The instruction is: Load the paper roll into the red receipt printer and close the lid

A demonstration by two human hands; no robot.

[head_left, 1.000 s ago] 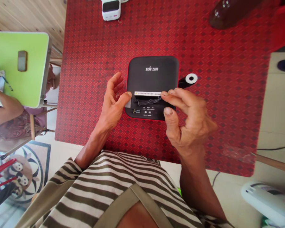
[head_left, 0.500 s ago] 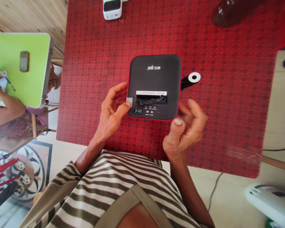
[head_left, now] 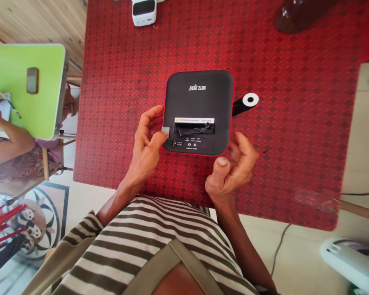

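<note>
A black receipt printer (head_left: pixel 199 102) with red edging lies on the table in front of me. Crumpled clear film (head_left: pixel 190 130) pokes out of its paper slot, under a white warning label (head_left: pixel 194 120). My left hand (head_left: pixel 148 141) grips the printer's left side, thumb on the grey tab (head_left: pixel 165 130) and fingers curled along the edge, their tips partly hidden. By the lower right corner, my right hand (head_left: pixel 233 166) is half curled with the thumb standing apart, and nothing shows in it. Touching or close to the printer's right side is a black-wrapped paper roll (head_left: pixel 246 104) with a white end.
The red patterned table (head_left: pixel 117 82) carries a white device (head_left: pixel 144 12) at the back and a dark brown glossy object (head_left: pixel 295 16) at far right. Another person's arm (head_left: pixel 12 137) rests at a green table (head_left: pixel 49 90) holding a phone (head_left: pixel 32 80). A cable (head_left: pixel 278 250) runs along the floor.
My right hand has moved from the paper slot down to the printer's lower right corner. My left hand has closed in on the left edge, its thumb now on the grey tab.
</note>
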